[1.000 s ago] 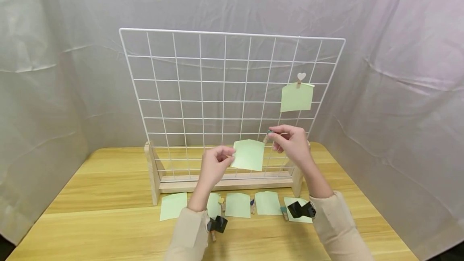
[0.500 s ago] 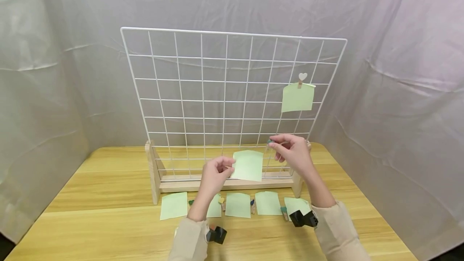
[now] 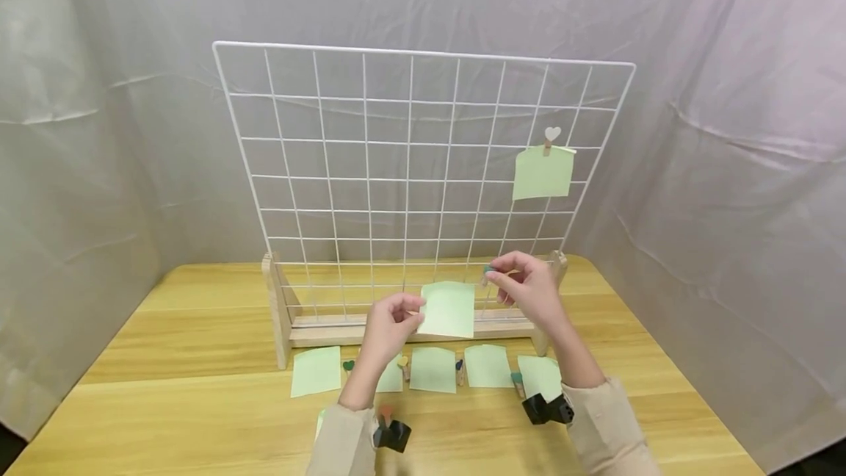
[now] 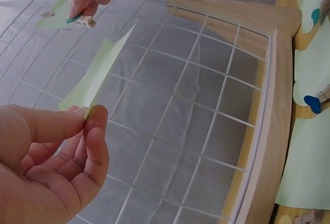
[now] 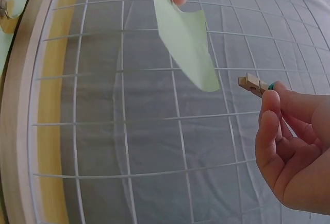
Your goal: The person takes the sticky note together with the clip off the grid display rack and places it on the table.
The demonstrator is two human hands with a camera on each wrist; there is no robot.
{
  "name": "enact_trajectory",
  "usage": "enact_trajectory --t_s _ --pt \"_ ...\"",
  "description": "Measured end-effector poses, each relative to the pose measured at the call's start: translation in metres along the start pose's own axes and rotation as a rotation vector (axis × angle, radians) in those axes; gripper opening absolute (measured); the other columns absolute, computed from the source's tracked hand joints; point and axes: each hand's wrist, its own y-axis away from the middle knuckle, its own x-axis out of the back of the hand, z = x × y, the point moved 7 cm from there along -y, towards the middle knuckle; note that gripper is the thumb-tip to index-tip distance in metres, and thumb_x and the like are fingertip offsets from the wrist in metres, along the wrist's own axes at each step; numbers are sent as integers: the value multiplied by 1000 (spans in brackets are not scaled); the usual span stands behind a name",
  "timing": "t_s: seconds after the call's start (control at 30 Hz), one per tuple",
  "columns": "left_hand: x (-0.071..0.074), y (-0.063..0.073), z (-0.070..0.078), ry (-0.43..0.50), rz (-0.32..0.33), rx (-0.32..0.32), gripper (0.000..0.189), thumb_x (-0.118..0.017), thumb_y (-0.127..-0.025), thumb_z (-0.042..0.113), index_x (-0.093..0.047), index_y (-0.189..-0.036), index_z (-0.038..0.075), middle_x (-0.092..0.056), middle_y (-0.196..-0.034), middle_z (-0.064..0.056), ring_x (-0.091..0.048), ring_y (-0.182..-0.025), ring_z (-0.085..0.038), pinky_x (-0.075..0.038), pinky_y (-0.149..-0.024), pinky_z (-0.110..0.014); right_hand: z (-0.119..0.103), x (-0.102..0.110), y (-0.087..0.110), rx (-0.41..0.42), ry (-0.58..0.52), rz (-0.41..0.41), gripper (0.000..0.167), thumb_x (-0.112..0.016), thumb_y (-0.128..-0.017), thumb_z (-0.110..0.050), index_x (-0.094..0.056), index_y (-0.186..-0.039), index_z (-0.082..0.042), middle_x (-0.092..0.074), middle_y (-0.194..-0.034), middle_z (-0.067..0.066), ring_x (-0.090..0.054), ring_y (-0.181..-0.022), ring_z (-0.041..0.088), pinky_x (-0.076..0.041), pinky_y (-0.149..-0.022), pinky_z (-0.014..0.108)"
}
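Observation:
My left hand (image 3: 388, 327) pinches a pale green paper note (image 3: 448, 309) by its left edge, between thumb and forefinger. The note stands upright in front of the lower part of a white wire grid (image 3: 410, 142). To its right, my right hand (image 3: 529, 289) pinches a small wooden clothespin (image 5: 251, 84) by its teal-topped end; the clothespin's free end points toward the note, apart from it. Higher on the grid, at the right, another green note (image 3: 543, 173) hangs from a clothespin with a white heart (image 3: 552, 134).
The grid stands in a wooden base (image 3: 317, 335) on a wooden table (image 3: 165, 402). Along the base's front lies a row of green notes (image 3: 432, 370), with small clothespins (image 3: 459, 371) between them. A grey cloth (image 3: 152, 20) surrounds the table.
Both hands have come down a little with the note and the clothespin, which stay pinched. The hanging note has not moved on the grid.

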Motion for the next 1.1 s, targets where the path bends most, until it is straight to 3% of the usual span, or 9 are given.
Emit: enact_trajectory --t_s 0.2,0.3,0.47,0.77,0.97,1.1 --pt "-1 4 -6 -1 -5 11 13 -58 -77 -13 -60 -90 -14 -58 -76 -24 -49 -59 -22 -38 -48 -16 6 -3 6 -14 -19 13 12 -62 -81 2 -57 -90 9 -58 -77 13 -52 -46 13 -47 -44 23" --pt "-2 2 -21 0 -3 27 14 -59 -77 -12 -61 -91 -12 -59 -78 -22 -51 -63 -23 -39 -49 -16 10 -3 8 -13 -39 24 12 -61 -81 2 -56 -89 9 -57 -78 14 -52 -45 12 -46 -43 23" --pt "-3 -2 -46 -16 -4 43 15 -63 -77 -5 -63 -93 -6 -60 -80 -14 -49 -63 -15 -40 -50 -18 22 -4 11 -28 -49 28 11 -61 -81 2 -56 -89 7 -58 -79 15 -52 -46 13 -46 -43 23" --pt "-1 3 -51 -38 -7 49 18 -62 -76 -7 -62 -94 -7 -60 -79 -13 -52 -63 -15 -47 -53 -24 40 -8 22 -98 -77 34 14 -62 -81 1 -58 -92 8 -58 -83 15 -53 -47 13 -46 -44 23" --pt "-3 9 -54 -37 -50 66 15 -60 -79 -6 -62 -94 -8 -60 -77 -11 -53 -62 -15 -47 -53 -24 51 -12 30 -163 -65 8 14 -60 -82 1 -58 -94 7 -55 -84 13 -53 -49 14 -45 -44 22" --pt "-6 12 -56 -37 -79 58 13 -58 -80 -7 -63 -92 -8 -61 -77 -11 -53 -61 -16 -50 -56 -30 57 -12 35 -178 -80 8 13 -59 -82 3 -58 -94 8 -56 -83 13 -53 -47 14 -44 -42 21"
